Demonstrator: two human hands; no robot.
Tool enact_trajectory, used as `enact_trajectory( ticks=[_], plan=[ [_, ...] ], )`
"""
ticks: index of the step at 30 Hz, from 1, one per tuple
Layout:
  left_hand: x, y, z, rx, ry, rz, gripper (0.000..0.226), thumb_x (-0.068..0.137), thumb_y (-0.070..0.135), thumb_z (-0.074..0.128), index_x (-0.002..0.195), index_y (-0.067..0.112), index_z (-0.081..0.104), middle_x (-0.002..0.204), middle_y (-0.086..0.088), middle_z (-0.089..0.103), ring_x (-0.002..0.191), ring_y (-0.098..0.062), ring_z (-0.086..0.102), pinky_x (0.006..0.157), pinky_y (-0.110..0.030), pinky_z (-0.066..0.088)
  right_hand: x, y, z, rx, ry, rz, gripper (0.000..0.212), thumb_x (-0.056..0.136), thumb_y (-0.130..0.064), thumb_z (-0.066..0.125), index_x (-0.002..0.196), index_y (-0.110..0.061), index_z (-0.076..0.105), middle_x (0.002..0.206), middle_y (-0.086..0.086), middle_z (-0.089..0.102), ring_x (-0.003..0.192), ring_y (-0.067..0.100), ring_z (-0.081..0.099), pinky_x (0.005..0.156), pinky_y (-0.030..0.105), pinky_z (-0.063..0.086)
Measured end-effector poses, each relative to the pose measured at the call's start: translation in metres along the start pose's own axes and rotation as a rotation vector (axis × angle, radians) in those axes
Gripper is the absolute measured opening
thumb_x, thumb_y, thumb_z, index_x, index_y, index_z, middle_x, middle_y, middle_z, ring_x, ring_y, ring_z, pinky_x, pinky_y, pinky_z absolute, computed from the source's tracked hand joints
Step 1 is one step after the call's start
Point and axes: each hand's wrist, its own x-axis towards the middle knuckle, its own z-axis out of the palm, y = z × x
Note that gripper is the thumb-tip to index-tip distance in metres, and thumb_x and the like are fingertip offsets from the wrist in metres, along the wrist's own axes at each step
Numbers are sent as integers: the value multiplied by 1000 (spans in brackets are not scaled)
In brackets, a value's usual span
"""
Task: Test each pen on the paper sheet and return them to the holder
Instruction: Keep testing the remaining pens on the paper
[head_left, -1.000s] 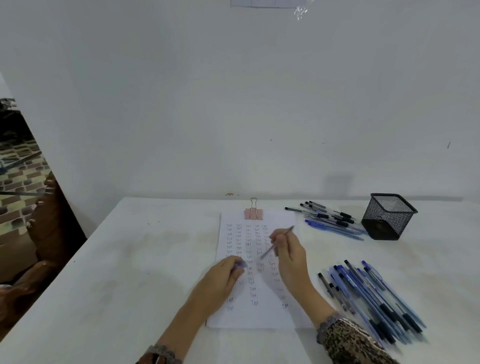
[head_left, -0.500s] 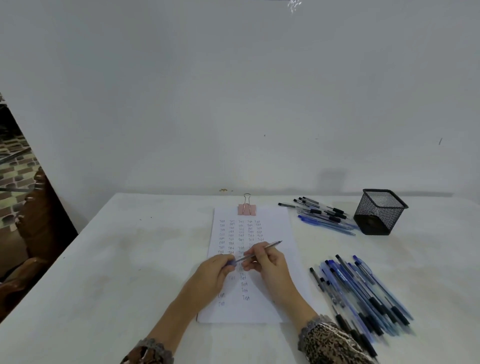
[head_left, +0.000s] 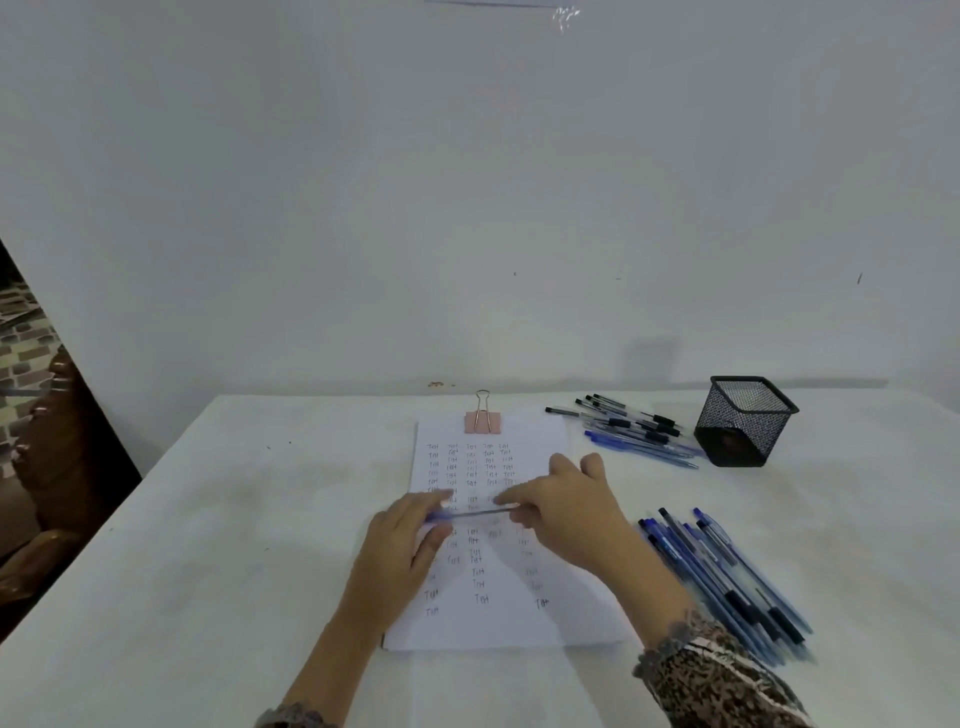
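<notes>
Pinching grips: left hand (head_left: 400, 551) and right hand (head_left: 566, 512) each hold one end of a pen (head_left: 475, 513) (blue-ended). The paper sheet (head_left: 498, 626) lies beneath.

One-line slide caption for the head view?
Left hand and right hand hold one pen level over the written paper sheet; mesh holder at right.

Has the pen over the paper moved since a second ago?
Yes. Against the paper sheet, the pen has swung from a slanted writing pose to lying crosswise, held between left hand and right hand.
</notes>
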Motion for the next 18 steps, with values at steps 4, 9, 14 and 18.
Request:
enact_trajectory(
  ticks=[4, 9, 14, 18],
  plan=[
    [3, -3, 1, 14, 7, -201, 76, 85, 61, 20, 146, 17, 20, 146, 10, 27, 135, -6, 26, 112, -28, 20, -8, -1, -1, 817, 214, 306, 16, 99, -19, 42, 104, -16, 57, 84, -3, 69, 61, -2, 49, 62, 17, 33],
    [3, -9, 5, 324, -252, -302, 90, 69, 61, -4, 148, 20, 14, 155, 6, 15, 142, -8, 13, 116, -27, 1, -43, -17, 31, 2162, 92, 579, 23, 91, 5, 45, 72, -7, 44, 72, 16, 61, 48, 14, 53, 45, 22, 48],
    [4, -7, 4, 327, -247, -305, 92, 68, 61, -3, 146, 21, 24, 154, 6, 19, 140, -9, 20, 115, -25, 5, -65, -14, 48, 1870, 268, 484, 25, 83, 19, 50, 77, -4, 44, 51, 8, 48, 41, 15, 47, 39, 18, 39],
    [5, -9, 6, 371, -254, -276, 87, 72, 59, -1, 145, 20, 26, 153, 3, 21, 140, -10, 22, 115, -27, 9, -68, -14, 59, 1502, 416, 446, 50, 68, 19, 55, 51, -20, 29, 62, 1, 30, 52, 10, 27, 54, 19, 26]
  ],
)
